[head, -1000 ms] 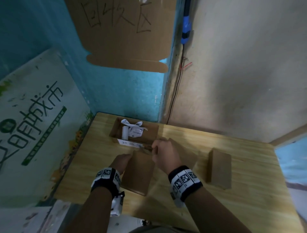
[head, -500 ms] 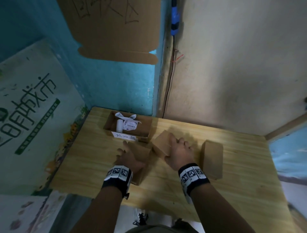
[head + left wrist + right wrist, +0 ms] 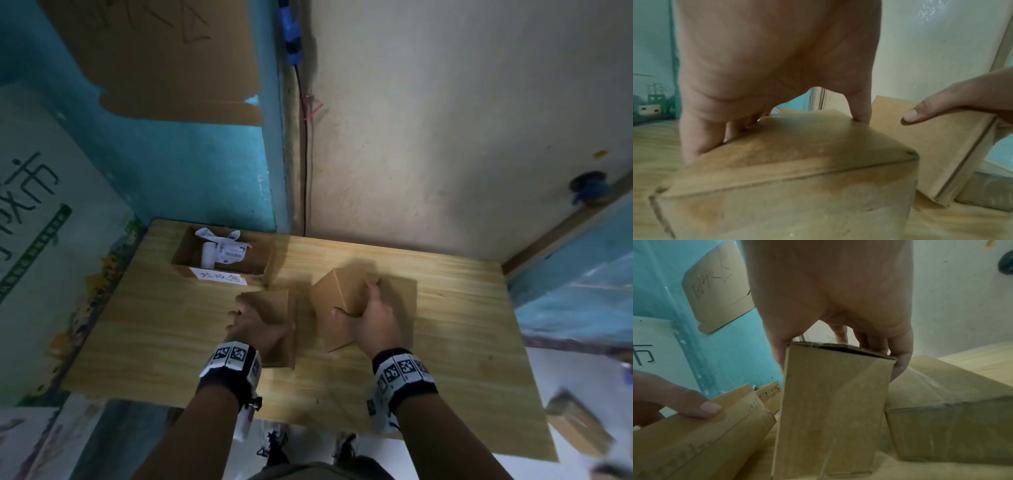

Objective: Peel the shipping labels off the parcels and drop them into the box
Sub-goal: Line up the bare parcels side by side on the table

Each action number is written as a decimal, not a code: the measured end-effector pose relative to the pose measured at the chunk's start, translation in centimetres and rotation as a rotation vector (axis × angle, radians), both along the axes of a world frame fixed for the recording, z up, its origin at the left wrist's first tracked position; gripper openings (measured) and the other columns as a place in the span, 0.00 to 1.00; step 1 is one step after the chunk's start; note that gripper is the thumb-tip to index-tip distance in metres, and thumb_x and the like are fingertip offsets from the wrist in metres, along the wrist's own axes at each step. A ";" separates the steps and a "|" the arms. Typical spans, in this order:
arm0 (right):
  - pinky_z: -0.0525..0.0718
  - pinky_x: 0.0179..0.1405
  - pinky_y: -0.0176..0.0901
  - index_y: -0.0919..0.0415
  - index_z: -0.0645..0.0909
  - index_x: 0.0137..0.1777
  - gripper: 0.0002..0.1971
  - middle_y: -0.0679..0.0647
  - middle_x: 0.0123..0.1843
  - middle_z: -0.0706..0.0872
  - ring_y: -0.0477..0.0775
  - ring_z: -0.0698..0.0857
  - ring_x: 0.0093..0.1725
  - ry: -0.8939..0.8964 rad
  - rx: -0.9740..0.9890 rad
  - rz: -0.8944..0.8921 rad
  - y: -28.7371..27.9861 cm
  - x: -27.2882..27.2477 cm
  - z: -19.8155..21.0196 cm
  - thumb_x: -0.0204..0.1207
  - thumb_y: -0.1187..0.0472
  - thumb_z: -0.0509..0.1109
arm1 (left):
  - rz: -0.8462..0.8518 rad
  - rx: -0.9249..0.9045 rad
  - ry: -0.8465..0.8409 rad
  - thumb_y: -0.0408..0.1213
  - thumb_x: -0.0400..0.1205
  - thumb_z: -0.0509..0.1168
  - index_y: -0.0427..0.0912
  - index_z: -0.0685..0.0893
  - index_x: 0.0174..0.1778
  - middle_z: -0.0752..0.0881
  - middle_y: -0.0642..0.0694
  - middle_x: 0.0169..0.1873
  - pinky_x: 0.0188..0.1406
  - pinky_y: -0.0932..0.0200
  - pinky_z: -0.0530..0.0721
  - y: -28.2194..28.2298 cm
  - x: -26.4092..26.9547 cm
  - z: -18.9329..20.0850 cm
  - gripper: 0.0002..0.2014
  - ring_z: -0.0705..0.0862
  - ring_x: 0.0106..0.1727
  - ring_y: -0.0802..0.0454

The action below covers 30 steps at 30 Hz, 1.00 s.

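Right hand (image 3: 371, 320) grips a tilted parcel (image 3: 339, 308) across its width, thumb on one face, fingers round the far edge; the parcel stands on end, probably being turned to hunt for a label. No label shows on its visible faces. Left hand (image 3: 255, 329) clasps a flat parcel (image 3: 270, 305) lying just left of the tilted one, fingers over its far side, likely steadying it. Open box (image 3: 270, 263) sits beyond the left hand's fingertips, with peeled labels (image 3: 227, 251) already inside. A third parcel (image 3: 951, 418) lies close right of the right hand.
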State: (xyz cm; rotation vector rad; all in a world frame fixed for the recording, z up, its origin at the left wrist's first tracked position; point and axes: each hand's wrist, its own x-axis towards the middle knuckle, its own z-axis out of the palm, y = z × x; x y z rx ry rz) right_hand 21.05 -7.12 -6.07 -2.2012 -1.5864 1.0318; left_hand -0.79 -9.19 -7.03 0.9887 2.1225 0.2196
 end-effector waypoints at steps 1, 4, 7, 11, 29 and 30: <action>0.88 0.63 0.62 0.46 0.58 0.88 0.48 0.58 0.73 0.81 0.64 0.85 0.67 0.006 -0.010 -0.010 -0.2 0.4 -0.2 0.72 0.36 0.78 | -0.008 0.004 0.006 0.58 0.58 0.79 0.44 0.45 0.80 0.63 0.32 0.75 0.67 0.35 0.77 0.1 0.4 0.0 0.64 0.70 0.73 0.30; 0.88 0.65 0.63 0.46 0.57 0.88 0.50 0.57 0.74 0.81 0.63 0.85 0.68 0.045 -0.018 -0.057 -0.8 2.1 -0.7 0.70 0.33 0.77 | -0.026 0.014 0.018 0.61 0.56 0.80 0.43 0.46 0.81 0.64 0.32 0.75 0.66 0.34 0.77 0.2 2.0 0.1 0.66 0.71 0.72 0.29; 0.86 0.69 0.64 0.47 0.58 0.89 0.51 0.57 0.77 0.79 0.64 0.82 0.72 0.079 -0.021 -0.100 -1.2 3.5 -0.7 0.70 0.34 0.78 | -0.028 0.032 0.032 0.62 0.55 0.80 0.44 0.44 0.81 0.64 0.33 0.75 0.66 0.35 0.77 0.5 3.4 0.1 0.68 0.70 0.72 0.30; 0.85 0.70 0.63 0.50 0.61 0.88 0.50 0.56 0.77 0.80 0.62 0.82 0.74 0.127 0.024 -0.099 -1.7 5.1 -1.3 0.70 0.32 0.76 | -0.041 0.025 0.082 0.62 0.58 0.79 0.42 0.41 0.81 0.61 0.31 0.76 0.66 0.36 0.76 0.6 4.8 0.4 0.67 0.67 0.74 0.30; 0.82 0.70 0.54 0.64 0.76 0.79 0.23 0.61 0.71 0.85 0.60 0.84 0.67 0.280 -0.090 -0.049 -3.2 4.1 -3.2 0.90 0.52 0.61 | -0.041 0.067 -0.024 0.55 0.62 0.81 0.43 0.50 0.80 0.65 0.35 0.73 0.69 0.35 0.74 1.4 6.0 -0.7 0.59 0.67 0.74 0.32; 0.82 0.69 0.54 0.65 0.76 0.78 0.23 0.61 0.70 0.85 0.60 0.84 0.67 0.269 -0.083 -0.047 -3.1 4.2 -3.4 0.90 0.51 0.61 | -0.035 0.081 -0.056 0.54 0.62 0.81 0.44 0.52 0.80 0.65 0.35 0.73 0.69 0.35 0.74 1.5 5.8 -0.8 0.58 0.68 0.74 0.32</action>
